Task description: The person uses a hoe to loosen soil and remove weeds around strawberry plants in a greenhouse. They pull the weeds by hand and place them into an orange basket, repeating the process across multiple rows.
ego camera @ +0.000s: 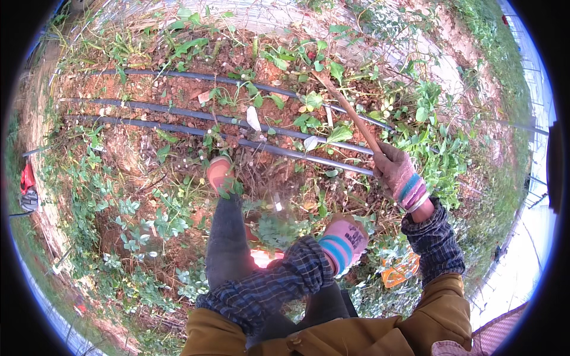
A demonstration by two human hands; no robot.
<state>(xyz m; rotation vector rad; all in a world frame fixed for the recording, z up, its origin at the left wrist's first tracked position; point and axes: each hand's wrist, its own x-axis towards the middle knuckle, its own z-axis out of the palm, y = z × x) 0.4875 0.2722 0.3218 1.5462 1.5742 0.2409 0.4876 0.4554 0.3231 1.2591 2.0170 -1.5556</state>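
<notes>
Both of my hands wear pink knitted gloves with blue stripes. My right hand (396,173) is closed round the lower end of a wooden stick or tool handle (349,111), which slants up and left to the leafy plants; whether a tool head sits at its far end cannot be told. Low in front of my body, my left hand (347,240) rests near my leg among foliage, its fingers turned away and largely hidden, so its hold is unclear. Several dark irrigation hoses (191,111) cross the reddish soil beyond my foot.
My shoe (220,172) stands on the soil just below the hoses. Leafy plants (171,222) grow at left, and denser ones (427,147) at right. An orange plastic item (401,269) lies in the foliage at lower right. Red and grey items (28,187) lie at the far left.
</notes>
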